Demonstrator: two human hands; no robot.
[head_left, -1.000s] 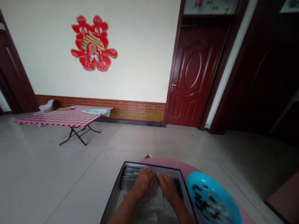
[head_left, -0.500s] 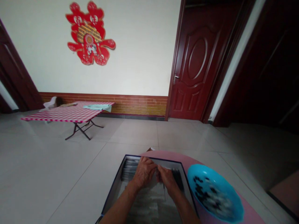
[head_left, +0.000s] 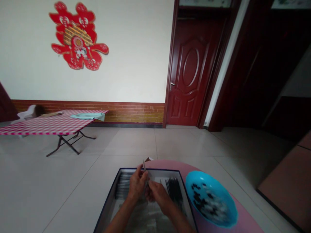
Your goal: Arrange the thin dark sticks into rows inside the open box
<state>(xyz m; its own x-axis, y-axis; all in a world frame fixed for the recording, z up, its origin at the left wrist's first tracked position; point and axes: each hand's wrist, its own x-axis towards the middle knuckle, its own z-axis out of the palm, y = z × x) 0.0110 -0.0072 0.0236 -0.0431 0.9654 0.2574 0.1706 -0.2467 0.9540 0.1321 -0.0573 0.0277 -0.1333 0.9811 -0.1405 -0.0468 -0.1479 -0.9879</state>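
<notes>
My left hand (head_left: pixel 138 184) is closed round a thin, pointed greyish stick (head_left: pixel 144 165) whose tip sticks up past the fingers. Against it, my right hand (head_left: pixel 156 192) has its fingers pinched at the stick's lower part; the exact contact is hidden. Both hands are over a shallow white box (head_left: pixel 110 197) with a dark blue rim. Inside it, a bundle of slim dark pointed sticks (head_left: pixel 173 189) lies on the right, and grey stick-like pieces (head_left: pixel 122 184) lie in a row on the left. Clear-looking packets (head_left: pixel 145 216) cover the bottom, blurred.
Right of the box, a blue bowl (head_left: pixel 233 210) holds many small black and whitish pieces. Box and bowl stand on a pink round table (head_left: pixel 181 165). Farther off are a folding table with a checked cloth (head_left: pixel 55 124), a red door (head_left: pixel 189 71) and a red wall decoration (head_left: pixel 80 38).
The view has swung slightly right. My hands have shifted lower in the box and turned, and the stick's tip now shows upright above my left fingers.
</notes>
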